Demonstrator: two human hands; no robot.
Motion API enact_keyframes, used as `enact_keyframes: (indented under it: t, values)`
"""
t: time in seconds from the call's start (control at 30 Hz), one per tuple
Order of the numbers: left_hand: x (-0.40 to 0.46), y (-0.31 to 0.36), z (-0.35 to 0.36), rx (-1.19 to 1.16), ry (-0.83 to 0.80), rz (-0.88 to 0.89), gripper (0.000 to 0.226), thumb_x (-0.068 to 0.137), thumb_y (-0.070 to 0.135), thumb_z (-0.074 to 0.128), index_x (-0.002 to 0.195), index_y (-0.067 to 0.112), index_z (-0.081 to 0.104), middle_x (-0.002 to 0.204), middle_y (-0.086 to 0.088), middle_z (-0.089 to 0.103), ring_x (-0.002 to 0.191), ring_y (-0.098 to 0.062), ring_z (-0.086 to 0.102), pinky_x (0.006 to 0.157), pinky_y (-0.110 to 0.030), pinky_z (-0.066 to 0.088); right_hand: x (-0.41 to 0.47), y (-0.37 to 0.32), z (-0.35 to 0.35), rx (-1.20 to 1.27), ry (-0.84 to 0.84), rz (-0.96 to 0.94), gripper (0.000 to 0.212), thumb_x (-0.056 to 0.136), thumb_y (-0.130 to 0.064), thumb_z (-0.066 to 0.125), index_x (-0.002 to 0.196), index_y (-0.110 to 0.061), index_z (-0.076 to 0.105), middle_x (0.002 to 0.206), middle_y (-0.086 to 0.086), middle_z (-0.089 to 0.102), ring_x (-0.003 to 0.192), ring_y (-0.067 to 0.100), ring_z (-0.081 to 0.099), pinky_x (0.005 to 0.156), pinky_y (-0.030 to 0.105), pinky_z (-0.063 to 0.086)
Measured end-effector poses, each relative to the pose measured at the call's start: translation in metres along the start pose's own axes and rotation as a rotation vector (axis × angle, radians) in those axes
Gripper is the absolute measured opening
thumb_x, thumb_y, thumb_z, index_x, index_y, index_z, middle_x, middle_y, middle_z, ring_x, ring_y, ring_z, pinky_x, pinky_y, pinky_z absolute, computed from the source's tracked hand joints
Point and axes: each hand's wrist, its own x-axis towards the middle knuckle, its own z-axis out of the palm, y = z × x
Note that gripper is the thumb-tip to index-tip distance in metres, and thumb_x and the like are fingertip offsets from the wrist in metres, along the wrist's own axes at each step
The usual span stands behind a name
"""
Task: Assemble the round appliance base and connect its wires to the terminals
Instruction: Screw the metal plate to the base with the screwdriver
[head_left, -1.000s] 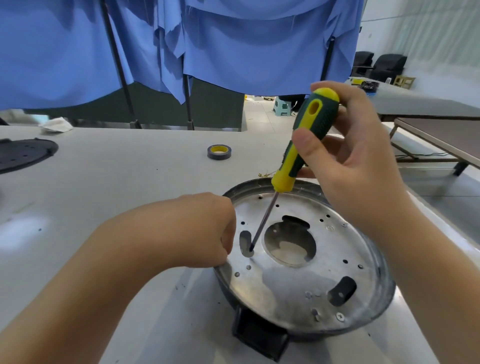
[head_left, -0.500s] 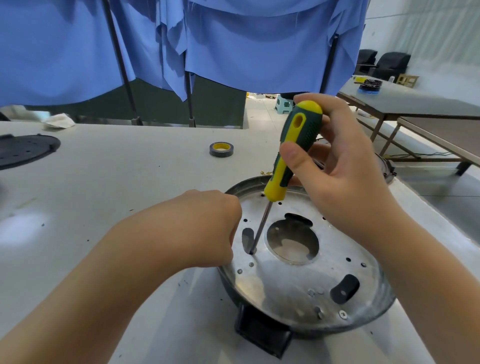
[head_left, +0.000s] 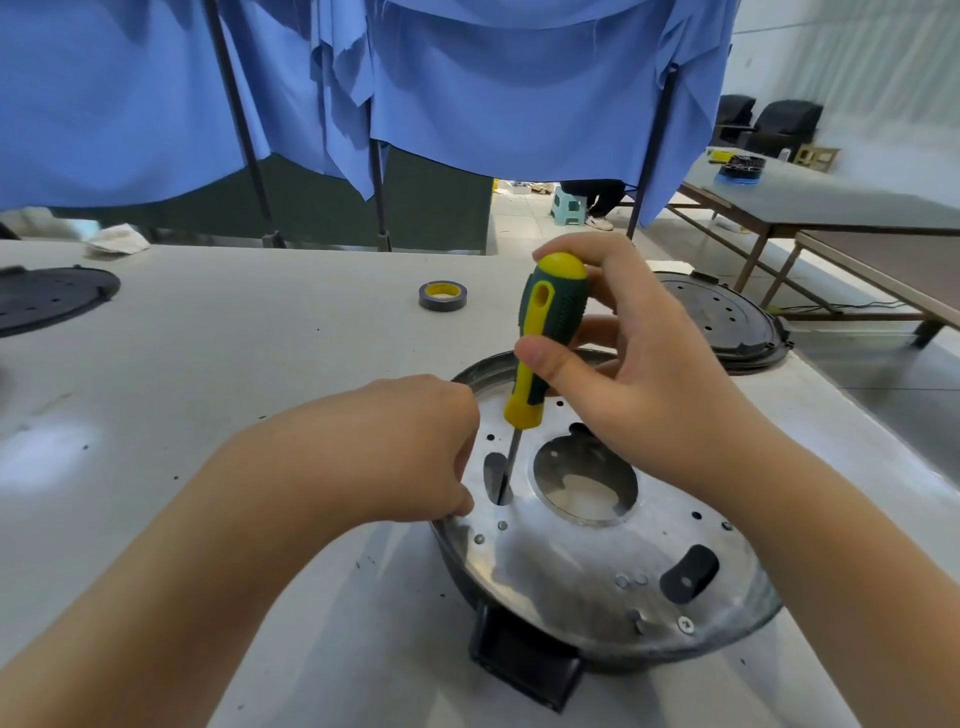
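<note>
The right hand (head_left: 639, 364) grips the green-and-yellow screwdriver (head_left: 545, 332) nearly upright, its shaft running down into an oblong slot (head_left: 496, 475) in the round appliance base (head_left: 597, 566). The left hand (head_left: 415, 447) rests curled at the base's left rim, just beside that slot; whether it pinches anything cannot be told. The base sits on the tabletop (head_left: 234, 364), directly below both hands; wires and terminals are not visible through its openings.

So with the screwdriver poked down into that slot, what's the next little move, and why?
Probably a turn of the screwdriver in place. The right hand grips its handle nearly upright, the tip sits down in the oval slot of the metal plate, and the left hand steadies the rim. What lies below is hidden.
</note>
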Motion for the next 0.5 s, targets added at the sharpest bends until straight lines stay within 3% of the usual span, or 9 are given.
enact_keyframes:
  t: [0.13, 0.3, 0.4, 0.5]
  values:
    - [-0.001, -0.003, -0.001, -0.04, -0.008, 0.015, 0.021, 0.082, 0.041, 0.072, 0.073, 0.023, 0.067, 0.077, 0.008, 0.066, 0.074, -0.011, 0.063, 0.062, -0.024, 0.051, 0.001, 0.001, -0.003, -0.004, -0.041, 0.028, 0.042, 0.087, -0.036, 0.062, 0.119, -0.04, 0.036, 0.099, -0.021, 0.053, 0.095, 0.005, 0.062, 0.076, 0.031, 0.06]
    - [-0.002, -0.003, -0.002, -0.098, -0.067, 0.04, 0.012, 0.085, 0.035, 0.068, 0.088, 0.024, 0.073, 0.086, 0.009, 0.069, 0.079, -0.009, 0.063, 0.073, -0.028, 0.057, 0.001, 0.001, -0.002, -0.005, -0.079, 0.018, 0.041, 0.088, -0.037, 0.059, 0.119, -0.043, 0.033, 0.097, -0.022, 0.052, 0.094, 0.007, 0.063, 0.075, 0.031, 0.06]
    - [-0.003, -0.007, -0.005, -0.122, -0.068, 0.044, 0.014, 0.088, 0.037, 0.065, 0.097, 0.03, 0.072, 0.09, 0.016, 0.065, 0.081, -0.004, 0.059, 0.064, -0.017, 0.048, 0.001, 0.002, -0.001, -0.016, -0.082, 0.027, 0.042, 0.087, -0.039, 0.058, 0.119, -0.044, 0.031, 0.095, -0.02, 0.053, 0.093, 0.007, 0.064, 0.075, 0.032, 0.06]
    - [-0.004, -0.01, -0.011, -0.183, -0.015, 0.072, 0.01, 0.089, 0.038, 0.064, 0.097, 0.037, 0.069, 0.093, 0.023, 0.056, 0.093, -0.005, 0.056, 0.069, -0.012, 0.04, 0.001, 0.002, -0.001, -0.019, -0.077, 0.031, 0.041, 0.089, -0.038, 0.058, 0.119, -0.043, 0.031, 0.093, -0.018, 0.054, 0.09, 0.01, 0.064, 0.075, 0.033, 0.06]
